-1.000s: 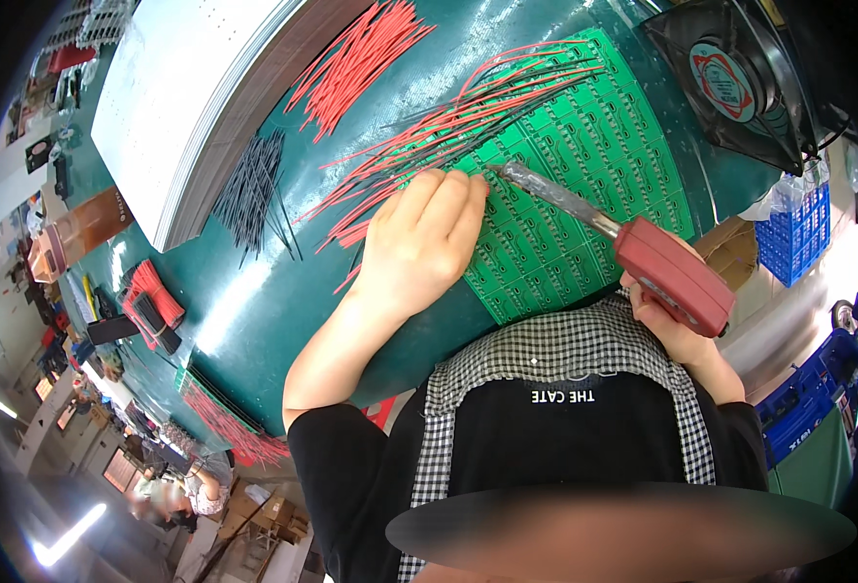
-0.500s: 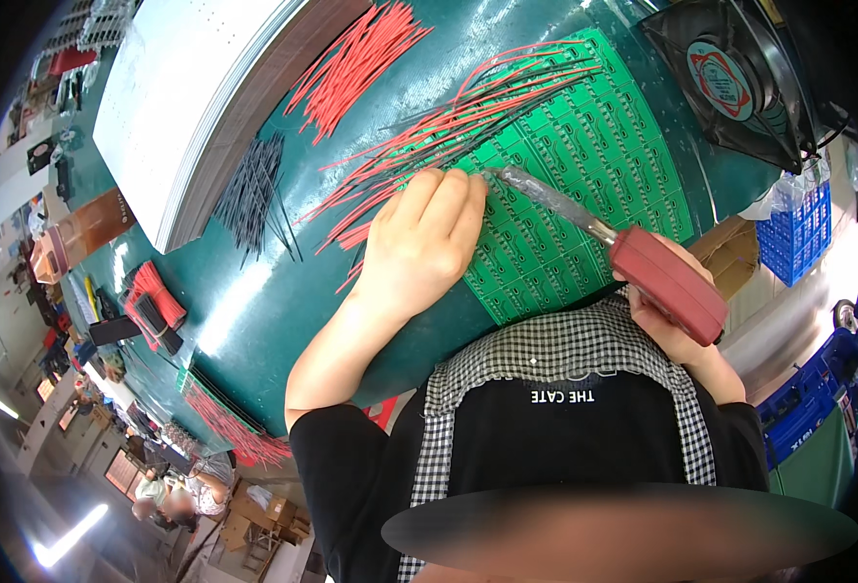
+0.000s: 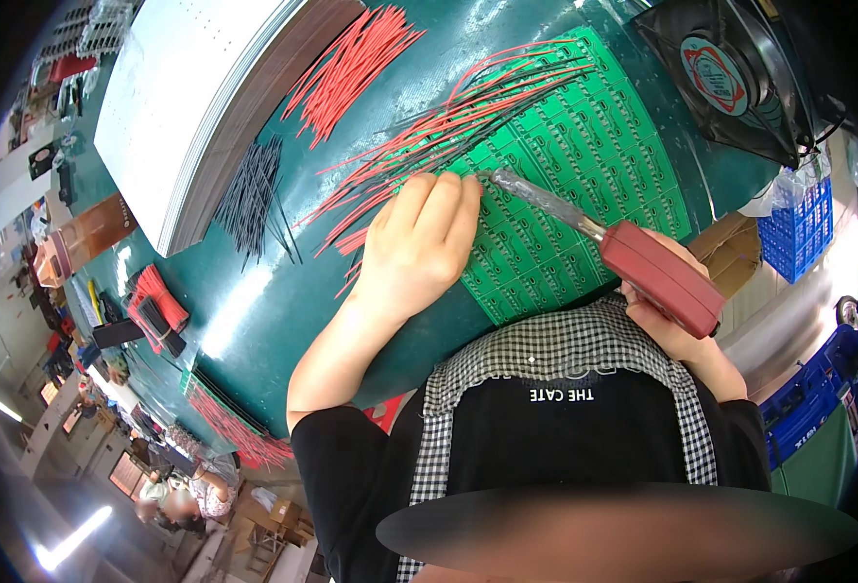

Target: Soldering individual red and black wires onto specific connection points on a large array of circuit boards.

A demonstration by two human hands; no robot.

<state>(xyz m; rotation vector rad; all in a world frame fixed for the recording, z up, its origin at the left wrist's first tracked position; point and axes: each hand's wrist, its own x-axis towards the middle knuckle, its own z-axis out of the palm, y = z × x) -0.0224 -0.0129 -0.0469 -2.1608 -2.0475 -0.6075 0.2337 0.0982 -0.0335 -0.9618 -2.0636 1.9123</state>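
In the head view, here's the right hand (image 3: pixel 651 306), fingers clamped around the red handle of a soldering iron (image 3: pixel 657 277), its tip just beside the left hand's fingertips! The left hand (image 3: pixel 419 238) presses in low at the green circuit board sheet (image 3: pixel 584 185), fingers together; whether they pinch a wire, one cannot tell. The sheet lies on the counter (image 3: pixel 419 340), red and black wires (image 3: pixel 448 131) strewn across its far left part, a fan (image 3: pixel 725 83) beyond its right edge.
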